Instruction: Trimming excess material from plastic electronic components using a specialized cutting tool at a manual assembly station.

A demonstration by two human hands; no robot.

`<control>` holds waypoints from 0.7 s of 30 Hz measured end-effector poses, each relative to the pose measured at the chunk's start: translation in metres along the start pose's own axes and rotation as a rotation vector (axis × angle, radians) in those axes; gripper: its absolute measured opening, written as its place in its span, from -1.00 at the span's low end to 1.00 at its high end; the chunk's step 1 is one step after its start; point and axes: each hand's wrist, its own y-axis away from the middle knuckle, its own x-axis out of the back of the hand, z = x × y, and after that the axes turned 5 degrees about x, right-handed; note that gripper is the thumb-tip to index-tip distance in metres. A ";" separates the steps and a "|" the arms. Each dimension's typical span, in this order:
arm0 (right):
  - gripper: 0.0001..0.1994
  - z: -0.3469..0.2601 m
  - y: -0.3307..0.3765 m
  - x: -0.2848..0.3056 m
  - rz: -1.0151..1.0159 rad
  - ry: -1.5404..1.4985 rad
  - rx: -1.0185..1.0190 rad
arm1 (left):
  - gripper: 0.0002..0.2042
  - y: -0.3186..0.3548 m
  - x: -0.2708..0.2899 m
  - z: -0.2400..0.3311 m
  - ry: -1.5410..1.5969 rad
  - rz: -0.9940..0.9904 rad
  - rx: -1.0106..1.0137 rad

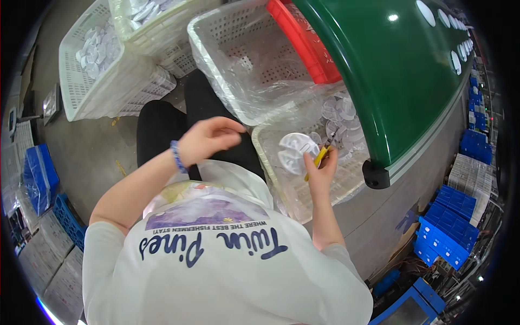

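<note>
Over my lap, my left hand hangs with its fingers loosely bent, thumb apart from them, and nothing visible in it. A blue band circles that wrist. To the right, my right hand grips a yellow-handled hand tool with a dark metal tip; its exact kind is unclear. White round plastic pieces show beside the right thumb; I cannot tell whether the hand also holds them. Beneath lies a pale plastic-lined crate, with many clear-white discs heaped on its far right side.
A green machine cover overhangs the crate on the right. Behind it stand a red tray and a lined white crate. Another crate with white discs stands at far left. Blue bins are stacked at right.
</note>
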 end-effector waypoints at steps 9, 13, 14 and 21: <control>-0.41 -0.071 0.013 -0.073 -0.429 -0.734 -0.682 | -0.65 0.020 0.009 -0.031 0.038 0.022 0.029; -0.30 -0.090 0.008 -0.062 -0.655 -0.341 -0.316 | -0.64 0.024 0.019 -0.049 0.122 0.145 -0.026; -0.32 -0.104 0.004 -0.060 -0.743 0.044 0.051 | -0.64 0.026 0.021 -0.048 0.127 0.149 -0.028; -0.34 -0.142 0.000 -0.066 -0.835 0.647 0.658 | -0.53 0.031 0.023 -0.036 -0.041 0.072 -0.029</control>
